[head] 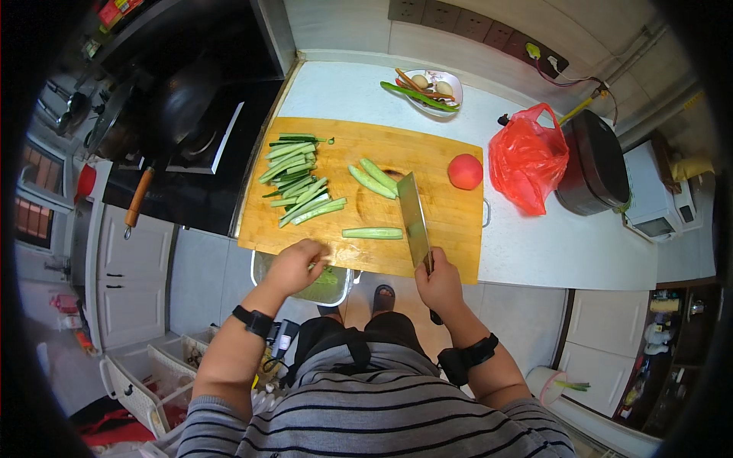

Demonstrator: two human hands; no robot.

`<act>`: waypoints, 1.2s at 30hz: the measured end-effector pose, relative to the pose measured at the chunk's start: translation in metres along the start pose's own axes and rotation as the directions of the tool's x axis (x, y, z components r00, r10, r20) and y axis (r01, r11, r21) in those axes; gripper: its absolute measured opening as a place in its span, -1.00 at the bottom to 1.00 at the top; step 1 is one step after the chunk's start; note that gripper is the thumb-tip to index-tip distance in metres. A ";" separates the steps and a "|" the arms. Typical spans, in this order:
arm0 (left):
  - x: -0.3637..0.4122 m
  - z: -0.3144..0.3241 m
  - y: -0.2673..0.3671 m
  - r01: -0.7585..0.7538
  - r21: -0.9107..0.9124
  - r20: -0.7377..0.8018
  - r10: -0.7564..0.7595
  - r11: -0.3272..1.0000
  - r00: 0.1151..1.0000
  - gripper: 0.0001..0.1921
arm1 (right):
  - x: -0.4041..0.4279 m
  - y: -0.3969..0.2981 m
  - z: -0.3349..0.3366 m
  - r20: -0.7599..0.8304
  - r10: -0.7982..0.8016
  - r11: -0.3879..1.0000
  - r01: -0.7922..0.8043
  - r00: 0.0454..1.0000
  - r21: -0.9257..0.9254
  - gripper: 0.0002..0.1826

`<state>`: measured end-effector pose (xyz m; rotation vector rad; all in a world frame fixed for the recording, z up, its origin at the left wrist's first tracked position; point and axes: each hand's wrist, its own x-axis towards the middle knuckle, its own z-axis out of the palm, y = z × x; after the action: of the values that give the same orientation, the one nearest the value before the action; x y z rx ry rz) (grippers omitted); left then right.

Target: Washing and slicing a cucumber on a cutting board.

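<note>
My right hand (440, 280) grips the handle of a cleaver (414, 217), whose blade points away from me over a wooden cutting board (446, 240). My left hand (298, 264) hovers at the board's front edge, above a clear plastic bin (343, 292) with green scraps in it. Its thumb and curled fingers are apart, blurred at the tips, and nothing shows between them. Two cucumber pieces (372, 180) lie left of the blade. One cucumber strip (372, 233) rests nearer to me. A pile of cut cucumber strips (295, 177) covers the board's left side.
A round red tomato-like item (465, 172) sits at the board's right. Behind the board stands a bowl (449, 77) with peppers and two pale round items. Rightward are a red plastic bag (527, 160) and a dark rice cooker (592, 163). A wok (186, 103) occupies the stove at left.
</note>
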<state>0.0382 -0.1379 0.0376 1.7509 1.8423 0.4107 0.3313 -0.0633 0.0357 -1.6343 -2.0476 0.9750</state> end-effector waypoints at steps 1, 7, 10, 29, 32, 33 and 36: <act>0.008 0.007 0.007 -0.130 -0.036 -0.079 0.127 0.991 0.989 -0.77 | 0.000 -0.001 -0.001 -0.001 -0.001 1.000 0.001 1.000 -0.002 -0.67; 0.037 0.049 0.023 -0.334 0.003 -0.224 0.326 0.943 0.918 -0.73 | -0.008 -0.008 -0.023 0.237 -0.091 0.982 0.126 0.967 -0.138 -0.72; 0.042 0.058 0.022 -0.314 0.015 -0.281 0.305 0.949 0.910 -0.73 | -0.010 -0.008 -0.028 0.310 -0.138 0.962 0.202 0.941 -0.184 -0.74; 0.053 0.079 0.018 -0.390 0.030 -0.480 0.356 0.920 0.802 -0.85 | 0.004 -0.046 -0.010 0.352 -0.086 0.927 0.205 0.932 -0.314 -0.81; 0.054 0.078 0.016 -0.422 0.015 -0.473 0.378 0.906 0.796 -0.82 | 0.004 -0.042 -0.008 0.385 -0.014 0.918 0.165 0.923 -0.361 -0.78; 0.054 0.079 0.015 -0.438 -0.005 -0.467 0.386 0.899 0.796 -0.81 | 0.004 -0.046 -0.009 0.391 0.001 0.921 0.151 0.921 -0.359 -0.77; 0.055 0.080 0.011 -0.427 -0.045 -0.470 0.358 0.903 0.807 -0.81 | 0.021 -0.063 -0.012 0.474 0.177 0.898 0.055 0.863 -0.436 -0.72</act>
<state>0.0945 -0.0953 -0.0296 2.0558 1.6604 1.1836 0.2888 -0.0463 0.0847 -1.8077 -2.7489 1.1159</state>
